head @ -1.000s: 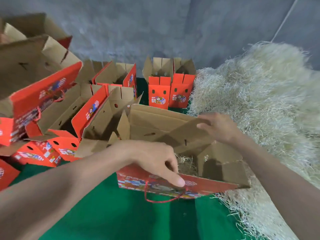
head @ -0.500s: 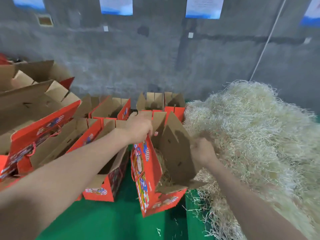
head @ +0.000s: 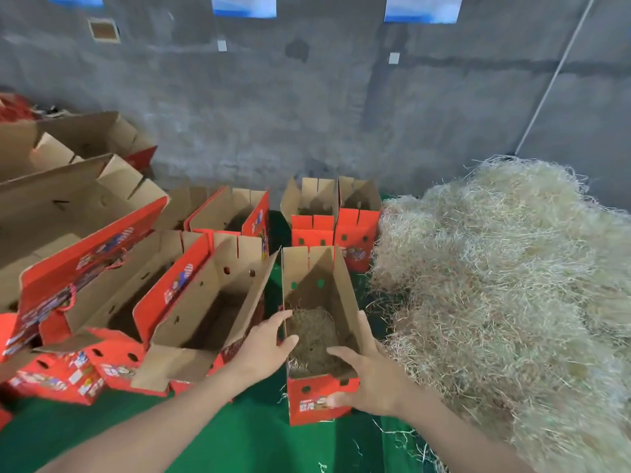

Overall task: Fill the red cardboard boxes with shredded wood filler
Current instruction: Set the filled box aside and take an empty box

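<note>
left hand, right hand gripping red box, filler inside

A rough grey concrete wall is standing at the back. Three blue and white paper sheets are hanging along its top. A thin white pipe is slanting down it. A flat green floor mat is lying below.

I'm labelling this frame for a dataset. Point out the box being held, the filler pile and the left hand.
held box point(head: 304, 409): head view, red front panel.
filler pile point(head: 512, 285): head view, middle of the heap.
left hand point(head: 263, 346): head view, back of the hand.
</note>
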